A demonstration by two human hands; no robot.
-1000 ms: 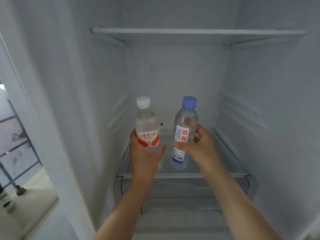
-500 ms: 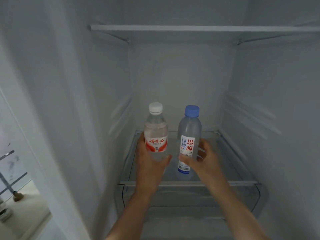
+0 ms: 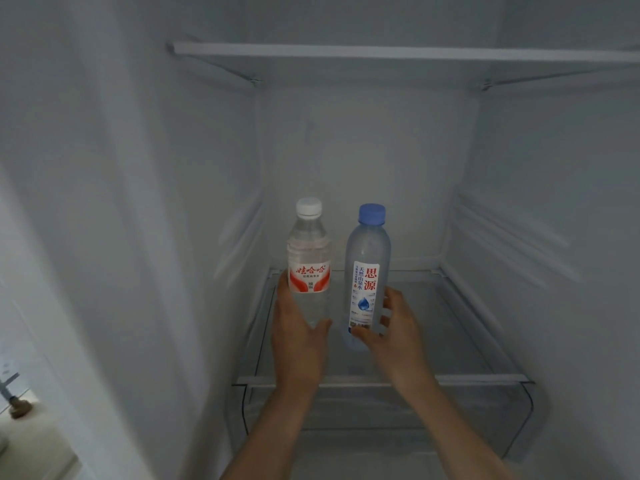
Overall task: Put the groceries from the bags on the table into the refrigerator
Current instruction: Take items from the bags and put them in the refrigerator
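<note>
White-capped bottle (image 3: 309,268) with red label, blue-capped bottle (image 3: 366,271) just beside, both upright, refrigerator shelf (image 3: 450,327)

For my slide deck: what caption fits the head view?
Two hands set water bottles upright on a refrigerator shelf.

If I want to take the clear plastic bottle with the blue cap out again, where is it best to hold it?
Grip the clear plastic bottle with the blue cap around its labelled middle, coming from the front right. It stands upright on the glass shelf, and the white-capped bottle crowds its left side, so the right is freer.
</note>
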